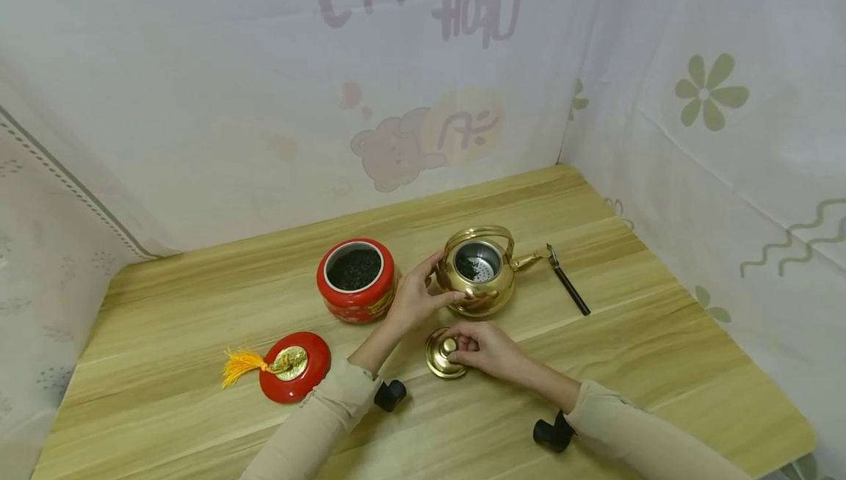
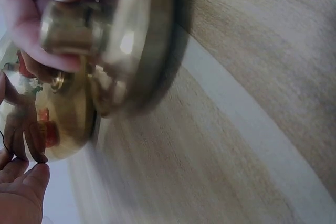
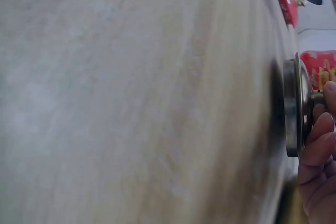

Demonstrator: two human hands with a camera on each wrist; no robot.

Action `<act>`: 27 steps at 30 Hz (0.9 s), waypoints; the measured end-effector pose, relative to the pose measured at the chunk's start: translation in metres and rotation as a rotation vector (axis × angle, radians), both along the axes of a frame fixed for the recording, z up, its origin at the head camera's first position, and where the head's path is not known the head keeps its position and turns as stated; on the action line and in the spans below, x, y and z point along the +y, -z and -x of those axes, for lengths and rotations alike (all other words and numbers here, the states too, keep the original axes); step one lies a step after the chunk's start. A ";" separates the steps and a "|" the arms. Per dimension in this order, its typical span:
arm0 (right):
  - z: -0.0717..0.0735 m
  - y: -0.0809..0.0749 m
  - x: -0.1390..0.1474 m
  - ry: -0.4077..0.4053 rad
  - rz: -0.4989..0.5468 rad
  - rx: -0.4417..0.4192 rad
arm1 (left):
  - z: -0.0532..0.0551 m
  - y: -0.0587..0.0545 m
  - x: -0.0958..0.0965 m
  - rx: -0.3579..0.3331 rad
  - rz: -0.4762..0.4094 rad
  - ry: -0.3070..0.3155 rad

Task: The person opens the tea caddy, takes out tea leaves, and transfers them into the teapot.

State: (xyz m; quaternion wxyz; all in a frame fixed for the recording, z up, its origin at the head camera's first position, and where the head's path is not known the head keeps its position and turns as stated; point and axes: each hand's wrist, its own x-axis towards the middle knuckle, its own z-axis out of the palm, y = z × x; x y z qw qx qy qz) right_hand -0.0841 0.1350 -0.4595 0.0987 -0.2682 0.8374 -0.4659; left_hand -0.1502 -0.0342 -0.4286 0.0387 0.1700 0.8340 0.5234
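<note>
My left hand (image 1: 415,298) holds the side of a round gold teapot (image 1: 485,302), thumb at its front and fingers at its left. The pot is uncovered, its handle up, and a metal strainer (image 1: 485,268) inside bears some dark tea leaves. Nearer me, my right hand (image 1: 492,351) pinches the knob of the gold lid (image 1: 439,364). In the right wrist view the lid (image 3: 304,114) appears slightly off the table, above its shadow. Left of the pot stands an open red tea jar (image 1: 357,307), filled with dark leaves (image 1: 355,269).
A red jar lid (image 1: 313,371) with a yellow tassel (image 1: 241,367) lies at the left front. Right of the teapot, a slim black-handled tool (image 1: 570,289) lies near the spout. Printed cloth (image 1: 264,98) stands behind the wooden table (image 1: 198,296).
</note>
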 end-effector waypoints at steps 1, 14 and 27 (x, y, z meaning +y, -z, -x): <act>-0.001 -0.002 0.002 0.006 0.004 0.006 | 0.000 0.000 0.000 0.001 0.000 0.002; -0.001 -0.054 0.036 0.115 0.105 0.118 | 0.001 0.001 0.000 0.014 0.005 0.001; 0.030 -0.075 0.041 0.374 0.130 0.281 | 0.001 0.001 0.000 -0.001 0.001 -0.001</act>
